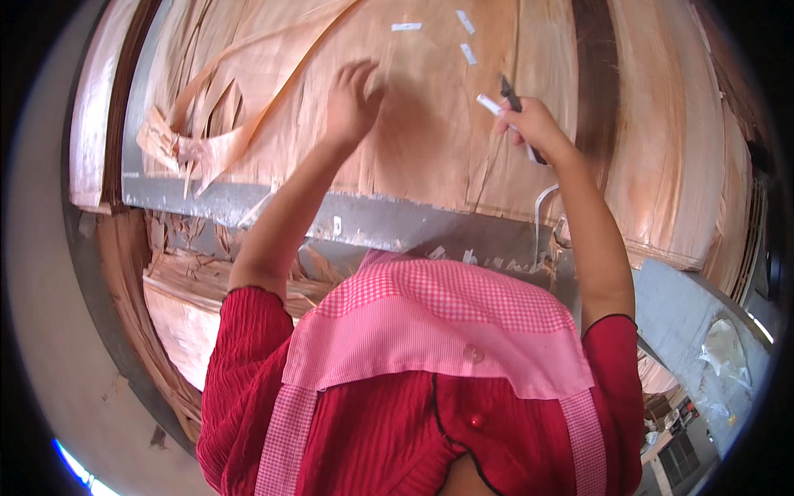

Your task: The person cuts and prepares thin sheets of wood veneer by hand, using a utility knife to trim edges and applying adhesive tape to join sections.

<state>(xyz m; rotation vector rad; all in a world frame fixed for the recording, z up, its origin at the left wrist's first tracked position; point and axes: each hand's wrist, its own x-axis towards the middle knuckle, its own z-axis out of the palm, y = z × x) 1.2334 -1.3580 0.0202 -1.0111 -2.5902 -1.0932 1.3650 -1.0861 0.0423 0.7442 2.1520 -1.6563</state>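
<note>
My right hand is closed round a slim dark knife whose narrow tip points away from me. A strip of white tape sticks out beside my right fingers; whether they pinch it or it clings to them I cannot make out. Over the sheet of pale brown wood veneer, my left hand is slightly blurred, with its fingers apart and nothing in it. Short white tape pieces lie on the veneer beyond my hands. A thin dark split runs through the sheet below my right hand.
Torn veneer strips curl up at the left of the sheet. The grey table edge runs between me and the veneer, with tape scraps stuck along it. More veneer stacks stand at the right, and another stack sits lower left.
</note>
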